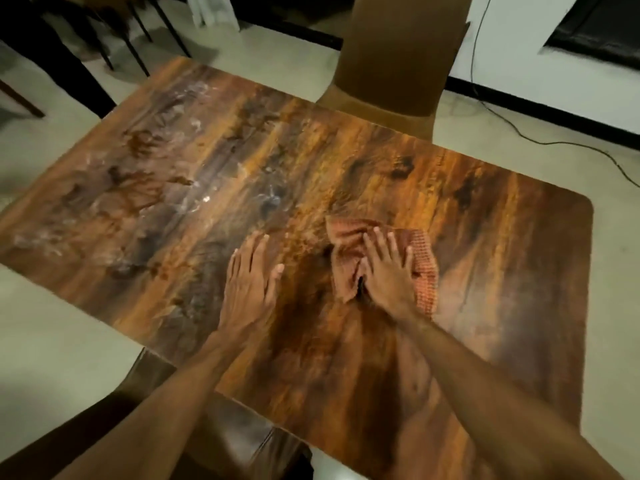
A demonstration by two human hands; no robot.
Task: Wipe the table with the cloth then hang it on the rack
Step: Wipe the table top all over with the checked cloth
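Note:
A brown wood-grain table (502,237) fills the middle of the view. On it, right of centre, lies a crumpled orange waffle-weave cloth (424,275). My right hand (386,271) presses flat on the cloth with its fingers spread, covering the cloth's middle. Flat on the bare tabletop just left of the cloth rests my left hand (251,278), fingers together and holding nothing. Whitish smears and wet marks (145,188) cover the table's left half. No rack is in view.
A tan upholstered chair (398,64) stands at the table's far side. A dark leather chair (228,434) sits under the near edge by my arms. Black table legs (135,53) stand at the back left. A black cable (540,140) runs over the floor at right.

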